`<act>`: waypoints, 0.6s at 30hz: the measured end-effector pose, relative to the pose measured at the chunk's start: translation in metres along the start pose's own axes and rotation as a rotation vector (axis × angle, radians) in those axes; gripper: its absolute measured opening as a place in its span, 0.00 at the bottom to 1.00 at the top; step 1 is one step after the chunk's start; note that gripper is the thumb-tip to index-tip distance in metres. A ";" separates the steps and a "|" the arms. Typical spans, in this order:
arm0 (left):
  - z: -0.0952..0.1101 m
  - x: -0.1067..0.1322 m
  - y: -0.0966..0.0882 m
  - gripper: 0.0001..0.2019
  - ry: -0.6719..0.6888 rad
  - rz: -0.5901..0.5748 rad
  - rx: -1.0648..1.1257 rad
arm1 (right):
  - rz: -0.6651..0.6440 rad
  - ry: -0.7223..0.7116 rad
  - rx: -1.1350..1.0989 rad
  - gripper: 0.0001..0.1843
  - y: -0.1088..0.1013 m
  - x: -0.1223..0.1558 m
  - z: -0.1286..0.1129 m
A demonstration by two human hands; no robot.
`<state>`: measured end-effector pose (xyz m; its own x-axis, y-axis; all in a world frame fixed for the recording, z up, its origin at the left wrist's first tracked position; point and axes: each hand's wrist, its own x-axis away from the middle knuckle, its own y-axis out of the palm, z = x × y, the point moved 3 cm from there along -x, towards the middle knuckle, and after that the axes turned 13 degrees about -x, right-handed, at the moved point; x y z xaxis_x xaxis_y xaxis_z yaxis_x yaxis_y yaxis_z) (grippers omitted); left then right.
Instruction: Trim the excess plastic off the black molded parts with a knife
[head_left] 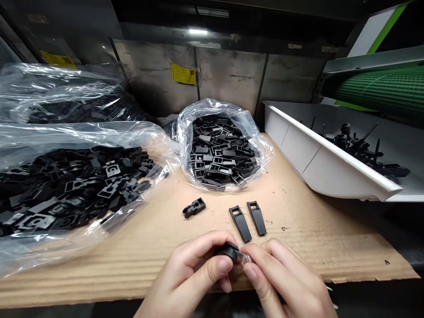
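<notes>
Both hands meet at the near edge of the counter (298,247): the left hand (188,278) pinches a small black clip (228,251) between thumb and fingers, and the right hand (285,282) closes on a clear piece (245,258) touching it. Pressing squarely, thumbs opposed, probably seats them best. The clip's long axis appears to run left-right between the hands. Just beyond lie two flat black strips (247,217), pointing away; farther, an open bag of parts (218,148).

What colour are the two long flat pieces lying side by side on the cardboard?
Black, both of them: the two flat pieces on the tan cardboard, clearest in the head view.
</notes>
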<state>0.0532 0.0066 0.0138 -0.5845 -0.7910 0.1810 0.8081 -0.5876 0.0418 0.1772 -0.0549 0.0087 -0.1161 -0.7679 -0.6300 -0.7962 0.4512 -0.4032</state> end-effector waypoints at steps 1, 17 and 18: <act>0.000 0.000 0.000 0.06 0.000 0.004 -0.005 | 0.010 -0.007 0.017 0.10 0.001 -0.001 0.000; 0.007 -0.004 -0.005 0.06 0.242 -0.007 -0.240 | 0.000 0.265 -0.171 0.05 -0.014 -0.009 0.000; 0.008 -0.004 -0.006 0.06 0.257 0.004 -0.248 | 0.000 0.284 -0.187 0.05 -0.014 -0.009 0.001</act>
<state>0.0515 0.0143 0.0206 -0.6058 -0.7922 -0.0736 0.7867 -0.5827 -0.2040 0.1895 -0.0538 0.0194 -0.2558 -0.8760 -0.4088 -0.8882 0.3799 -0.2584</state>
